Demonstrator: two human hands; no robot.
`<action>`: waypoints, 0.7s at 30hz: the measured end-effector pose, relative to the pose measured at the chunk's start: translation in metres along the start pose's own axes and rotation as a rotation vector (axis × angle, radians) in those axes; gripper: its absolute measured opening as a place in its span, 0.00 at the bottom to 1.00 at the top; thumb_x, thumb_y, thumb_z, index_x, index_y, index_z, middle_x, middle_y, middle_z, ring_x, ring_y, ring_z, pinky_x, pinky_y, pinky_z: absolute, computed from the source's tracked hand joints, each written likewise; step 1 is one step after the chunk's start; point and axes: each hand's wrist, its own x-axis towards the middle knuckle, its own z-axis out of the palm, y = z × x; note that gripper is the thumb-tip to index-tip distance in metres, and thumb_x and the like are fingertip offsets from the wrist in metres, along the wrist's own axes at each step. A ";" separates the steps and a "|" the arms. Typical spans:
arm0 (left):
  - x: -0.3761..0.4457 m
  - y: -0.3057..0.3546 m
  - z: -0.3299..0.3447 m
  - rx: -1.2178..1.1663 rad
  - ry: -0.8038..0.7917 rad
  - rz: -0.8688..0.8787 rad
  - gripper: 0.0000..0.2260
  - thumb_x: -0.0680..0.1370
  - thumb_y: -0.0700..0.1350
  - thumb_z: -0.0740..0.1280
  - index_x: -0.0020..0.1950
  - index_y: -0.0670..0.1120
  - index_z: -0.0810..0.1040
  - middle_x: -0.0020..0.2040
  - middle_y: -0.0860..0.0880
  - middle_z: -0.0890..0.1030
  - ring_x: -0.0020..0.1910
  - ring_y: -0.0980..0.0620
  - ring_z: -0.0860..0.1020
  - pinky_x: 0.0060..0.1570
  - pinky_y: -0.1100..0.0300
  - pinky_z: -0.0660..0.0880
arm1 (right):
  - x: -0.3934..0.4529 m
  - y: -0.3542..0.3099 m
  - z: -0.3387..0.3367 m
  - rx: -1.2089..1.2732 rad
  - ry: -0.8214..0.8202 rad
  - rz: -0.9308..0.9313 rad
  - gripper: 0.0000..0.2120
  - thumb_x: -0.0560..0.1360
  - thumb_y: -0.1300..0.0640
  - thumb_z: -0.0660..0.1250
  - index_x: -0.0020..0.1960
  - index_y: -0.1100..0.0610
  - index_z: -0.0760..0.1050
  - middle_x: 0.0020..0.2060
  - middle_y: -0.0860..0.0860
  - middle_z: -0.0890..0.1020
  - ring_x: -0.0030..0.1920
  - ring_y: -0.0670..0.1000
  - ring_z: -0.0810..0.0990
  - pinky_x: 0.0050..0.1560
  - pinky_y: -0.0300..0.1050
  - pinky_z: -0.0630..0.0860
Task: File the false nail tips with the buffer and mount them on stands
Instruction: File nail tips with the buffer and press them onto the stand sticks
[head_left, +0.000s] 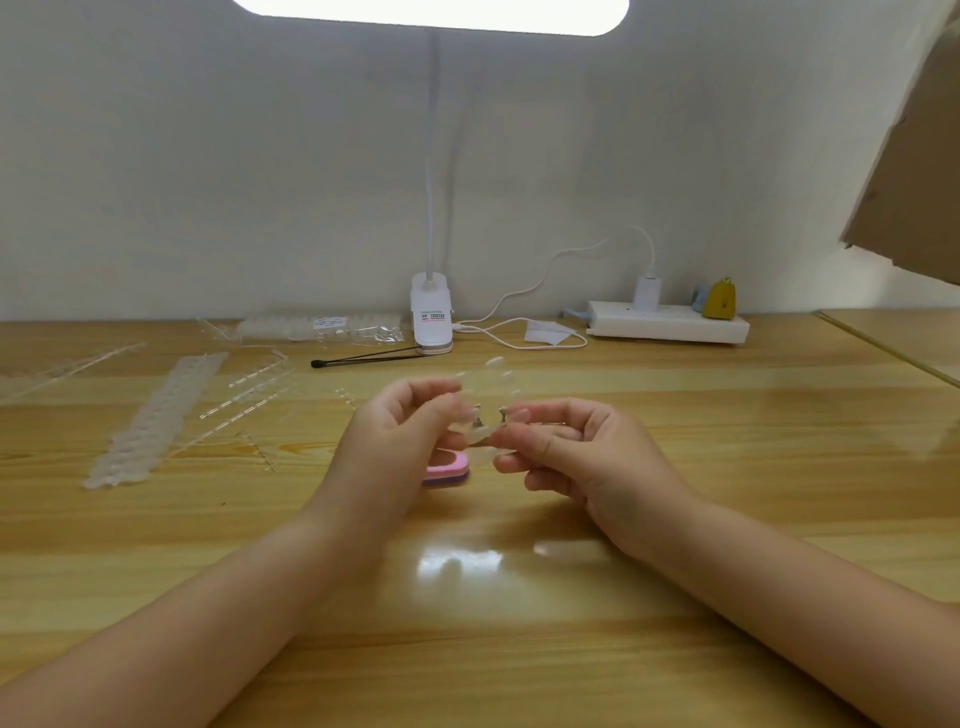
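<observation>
Both hands meet above the middle of the wooden table (675, 519). My left hand (400, 431) and my right hand (566, 447) pinch a clear strip of false nail tips (488, 395) between them; the strip is blurred and rises away from the fingers. Under the hands a pink buffer block (448, 467) lies on the table, partly hidden by my left hand. To the left lie a long white strip of nail tips (156, 415) and several clear stand sticks (249, 395).
A clip lamp base (431, 314) stands at the back, with a black-tipped stick (363, 359) lying before it. A bagged tray of tips (322, 327) sits to the lamp's left. A white power strip (670, 322) with a cable is at back right. A cardboard flap (914, 166) hangs at upper right.
</observation>
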 end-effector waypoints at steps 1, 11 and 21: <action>0.000 0.001 0.000 -0.030 -0.013 -0.049 0.06 0.75 0.46 0.69 0.50 0.46 0.80 0.39 0.50 0.84 0.35 0.55 0.80 0.33 0.64 0.76 | -0.002 0.000 0.002 -0.040 0.002 -0.005 0.21 0.62 0.57 0.76 0.52 0.63 0.78 0.42 0.59 0.86 0.41 0.53 0.86 0.34 0.37 0.78; 0.002 -0.001 0.000 -0.037 0.004 -0.082 0.18 0.67 0.55 0.72 0.49 0.44 0.79 0.34 0.52 0.82 0.29 0.57 0.78 0.35 0.60 0.78 | -0.008 -0.002 0.008 -0.128 0.012 -0.036 0.06 0.67 0.53 0.75 0.38 0.56 0.81 0.33 0.54 0.83 0.32 0.46 0.79 0.26 0.37 0.70; -0.002 -0.004 0.001 -0.065 -0.110 -0.232 0.09 0.66 0.45 0.76 0.43 0.43 0.82 0.31 0.49 0.81 0.32 0.53 0.75 0.30 0.64 0.73 | -0.010 0.002 0.006 -0.255 0.061 -0.173 0.05 0.72 0.55 0.73 0.42 0.57 0.81 0.32 0.50 0.82 0.31 0.44 0.76 0.28 0.37 0.70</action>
